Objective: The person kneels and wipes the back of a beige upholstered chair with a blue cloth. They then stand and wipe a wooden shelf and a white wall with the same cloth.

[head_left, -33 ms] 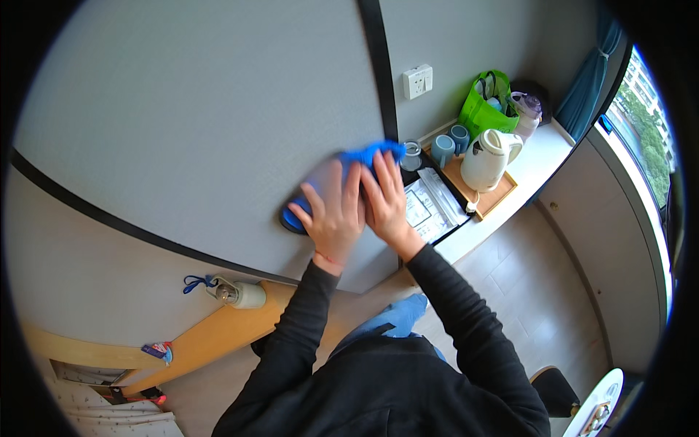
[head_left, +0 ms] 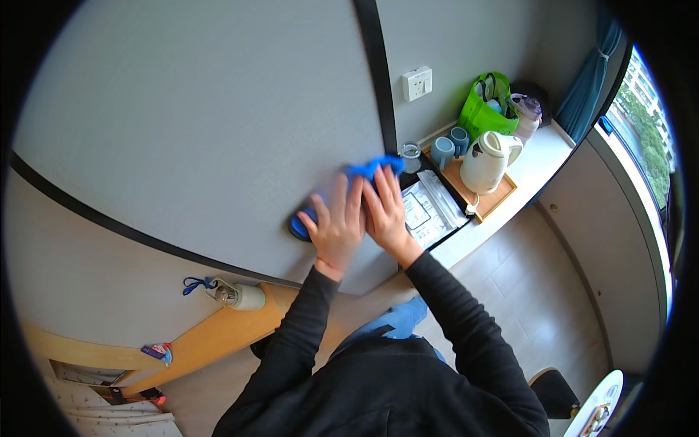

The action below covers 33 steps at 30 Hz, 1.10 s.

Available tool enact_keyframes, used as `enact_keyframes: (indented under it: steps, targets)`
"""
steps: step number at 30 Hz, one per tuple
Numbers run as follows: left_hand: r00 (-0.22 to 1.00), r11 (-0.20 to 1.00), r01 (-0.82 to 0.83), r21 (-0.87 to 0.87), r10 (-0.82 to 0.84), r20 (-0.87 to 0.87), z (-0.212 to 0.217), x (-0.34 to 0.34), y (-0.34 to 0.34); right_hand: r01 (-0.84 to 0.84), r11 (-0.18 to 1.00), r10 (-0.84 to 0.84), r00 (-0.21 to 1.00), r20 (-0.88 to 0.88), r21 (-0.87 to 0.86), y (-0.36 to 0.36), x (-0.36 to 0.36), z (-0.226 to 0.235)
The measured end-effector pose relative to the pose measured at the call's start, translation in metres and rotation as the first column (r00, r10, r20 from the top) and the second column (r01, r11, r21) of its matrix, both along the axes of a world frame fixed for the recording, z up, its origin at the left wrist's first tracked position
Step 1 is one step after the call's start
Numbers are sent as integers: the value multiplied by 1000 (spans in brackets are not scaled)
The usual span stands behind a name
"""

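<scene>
A blue cloth [head_left: 375,166] is pressed against a large grey panel [head_left: 218,124] with black edging. My left hand [head_left: 338,224] lies over it with fingers spread, slightly blurred. Beside it, my right hand [head_left: 387,211] has its fingers stretched out, their tips on the cloth. The two hands touch or nearly touch at the middle. By my left thumb, a rounded blue thing with a dark edge [head_left: 301,224] shows; whether it belongs to the cloth I cannot tell.
On the white ledge to the right are a wooden tray [head_left: 501,205], a white kettle [head_left: 486,164], mugs [head_left: 443,153], a glass jar [head_left: 411,156], a plastic pouch [head_left: 433,211] and a green bag [head_left: 486,109]. A pale bottle [head_left: 244,296] lies at lower left on a wooden shelf [head_left: 218,335].
The upper end of the blue cloth has moved slightly down. The rounded blue part by my left thumb has shifted a little to the right. Both hands keep nearly the same place.
</scene>
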<state>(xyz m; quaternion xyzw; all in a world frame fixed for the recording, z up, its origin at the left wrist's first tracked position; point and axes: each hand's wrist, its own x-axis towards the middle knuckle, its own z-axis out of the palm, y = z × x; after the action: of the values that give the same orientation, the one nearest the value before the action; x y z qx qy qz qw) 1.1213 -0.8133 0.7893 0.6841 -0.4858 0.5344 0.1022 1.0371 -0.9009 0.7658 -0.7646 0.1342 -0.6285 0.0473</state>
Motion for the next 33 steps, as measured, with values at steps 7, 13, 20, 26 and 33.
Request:
enact_keyframes:
  steps: [7, 13, 20, 26, 33]
  targets:
    - [992, 969, 118, 217, -105, -70, -90, -10, 10, -13, 1000, 18, 972, -236, 23, -6, -35, -87]
    - [1000, 998, 20, -67, -21, -16, 16, -23, -41, -264, 963, 269, 959, 89, -57, -53, -17, 31]
    - [992, 945, 2, -327, -44, -120, 64, -34, -66, -489, 859, 508, 851, 130, -153, -84, -8, 83]
    - [996, 997, 69, 30, -71, 57, -51, -34, -52, -668, 726, 668, 742, 65, 163, -80, -33, -21]
    - [993, 988, 114, 104, -115, 0, -84, -46, -57, -721, 457, 793, 595, 128, 520, -89, -49, -21]
